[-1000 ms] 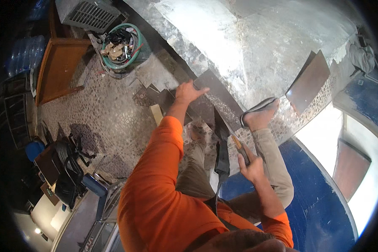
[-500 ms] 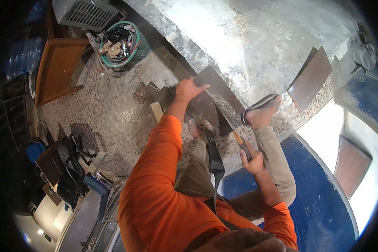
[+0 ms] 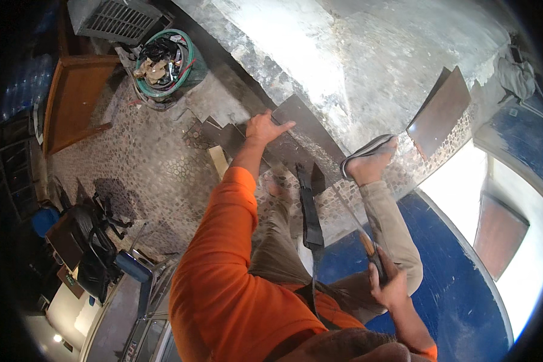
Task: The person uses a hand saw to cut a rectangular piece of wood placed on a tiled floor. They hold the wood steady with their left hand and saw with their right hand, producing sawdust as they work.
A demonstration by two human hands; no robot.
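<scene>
A dark brown board (image 3: 311,123) lies in front of me, its surface streaked with pale dust. My left hand (image 3: 263,128) grips its left end, the thumb stretched out along it and the other fingers at the far edge. Closed round a dark handle with a wooden part, my right hand (image 3: 395,286) holds a hand saw (image 3: 349,206). Its long thin blade points up and left, with its tip close to the board's near right edge. My sandalled right foot (image 3: 368,163) rests at the right end of the board.
Several dark offcuts (image 3: 214,130) and a pale wood strip (image 3: 218,161) lie left of the board. A full green bin (image 3: 190,78) stands at the far left, near a brown wooden frame (image 3: 49,114). Dark panels (image 3: 443,114) lean at the right. A black strap (image 3: 309,211) hangs before me.
My right hand has pulled the saw back toward me and to the right, so more of the blade shows. My left hand keeps its place on the board.
</scene>
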